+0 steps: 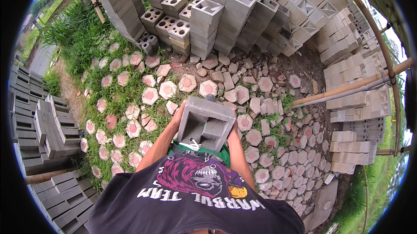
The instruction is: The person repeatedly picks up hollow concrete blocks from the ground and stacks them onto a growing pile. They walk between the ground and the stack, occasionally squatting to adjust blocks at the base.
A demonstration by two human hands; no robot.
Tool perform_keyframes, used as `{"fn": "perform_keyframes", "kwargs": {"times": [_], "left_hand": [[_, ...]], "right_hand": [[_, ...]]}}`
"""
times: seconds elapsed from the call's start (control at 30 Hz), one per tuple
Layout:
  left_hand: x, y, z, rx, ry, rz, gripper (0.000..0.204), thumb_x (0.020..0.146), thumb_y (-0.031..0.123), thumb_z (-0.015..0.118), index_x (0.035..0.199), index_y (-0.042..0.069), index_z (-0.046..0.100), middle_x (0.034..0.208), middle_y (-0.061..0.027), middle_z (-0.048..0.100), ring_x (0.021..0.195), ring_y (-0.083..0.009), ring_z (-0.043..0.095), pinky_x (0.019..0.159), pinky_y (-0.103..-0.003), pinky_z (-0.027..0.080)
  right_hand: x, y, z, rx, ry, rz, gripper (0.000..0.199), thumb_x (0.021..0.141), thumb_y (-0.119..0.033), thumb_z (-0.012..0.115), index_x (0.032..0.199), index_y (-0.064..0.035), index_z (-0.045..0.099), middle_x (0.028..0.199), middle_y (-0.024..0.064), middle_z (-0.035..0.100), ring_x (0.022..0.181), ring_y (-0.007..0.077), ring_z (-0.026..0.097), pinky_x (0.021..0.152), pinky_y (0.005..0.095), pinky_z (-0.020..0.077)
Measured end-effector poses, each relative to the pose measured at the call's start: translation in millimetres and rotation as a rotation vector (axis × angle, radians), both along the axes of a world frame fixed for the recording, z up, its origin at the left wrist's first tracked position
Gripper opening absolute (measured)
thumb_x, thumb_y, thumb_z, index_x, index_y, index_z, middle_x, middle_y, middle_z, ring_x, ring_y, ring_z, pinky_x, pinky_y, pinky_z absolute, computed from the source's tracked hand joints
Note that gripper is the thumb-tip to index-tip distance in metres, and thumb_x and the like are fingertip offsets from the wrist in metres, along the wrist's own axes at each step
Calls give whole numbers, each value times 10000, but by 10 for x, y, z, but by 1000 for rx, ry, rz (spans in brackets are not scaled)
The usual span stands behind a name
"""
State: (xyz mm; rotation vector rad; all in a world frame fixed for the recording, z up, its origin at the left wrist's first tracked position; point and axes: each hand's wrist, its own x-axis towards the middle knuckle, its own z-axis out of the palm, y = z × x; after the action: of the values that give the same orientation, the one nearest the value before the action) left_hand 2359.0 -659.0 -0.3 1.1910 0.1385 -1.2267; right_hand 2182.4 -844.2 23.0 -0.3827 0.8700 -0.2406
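A grey concrete ventilation block (pixel 213 107) is held close in front of my waist, its hollow, divided side facing up toward me. My left hand (pixel 178 114) grips its left side and my right hand (pixel 235 126) grips its right side. Most of the fingers of both hands are hidden by the block. White drawstrings of green shorts (pixel 223 156) show just below the block's near edge.
Stacks of hollow blocks (pixel 206 14) and round-holed blocks (pixel 167 25) stand ahead. Grey blocks (pixel 47 125) are piled at the left, paler stacks (pixel 354 82) at the right. Hexagonal pavers (pixel 167 89) lie in grass and dirt. A bamboo pole (pixel 339 92) crosses from the right.
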Motion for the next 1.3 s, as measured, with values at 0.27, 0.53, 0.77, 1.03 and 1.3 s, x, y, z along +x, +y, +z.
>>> {"fn": "perform_keyframes", "kwargs": {"times": [0.27,0.53,0.77,1.03,1.3], "left_hand": [[1159,-1037,126,-164,-66,205,686,946,585,362,1305,22,517,1262,-95,563,1093,-197,538,967,-321,402],[2053,-1819,221,-77,-84,343,687,940,590,374,1298,23,525,1260,-96,563,1091,-195,534,959,-315,403],[2652,-2207,-273,25,-76,345,703,919,611,406,1280,24,543,1263,-100,557,1099,-195,518,958,-306,389],[3629,-3016,-229,-23,-34,1,759,898,649,406,1360,51,471,1379,-111,461,1229,-218,433,1054,-337,303],[5326,-3638,-633,53,-124,-213,785,881,646,425,1316,-2,506,1316,-152,512,1184,-240,477,1008,-333,349]], "right_hand": [[1701,-1339,-137,-132,-30,242,687,876,-630,468,1248,-60,551,1167,93,604,1047,238,570,915,365,453],[2798,-2301,101,-170,-82,384,662,873,-623,476,1231,-73,563,1176,72,604,1027,230,566,908,361,444],[3237,-2735,-429,-78,-79,315,699,855,-628,510,1267,-64,536,1230,88,575,1104,249,535,958,378,413],[3649,-3060,-450,-123,57,9,695,851,-619,520,1239,-44,562,1219,104,588,1095,267,551,963,393,429],[4952,-3240,-528,-141,18,-208,515,941,-425,337,1202,-51,578,1143,116,630,1034,267,607,928,404,490]]}}
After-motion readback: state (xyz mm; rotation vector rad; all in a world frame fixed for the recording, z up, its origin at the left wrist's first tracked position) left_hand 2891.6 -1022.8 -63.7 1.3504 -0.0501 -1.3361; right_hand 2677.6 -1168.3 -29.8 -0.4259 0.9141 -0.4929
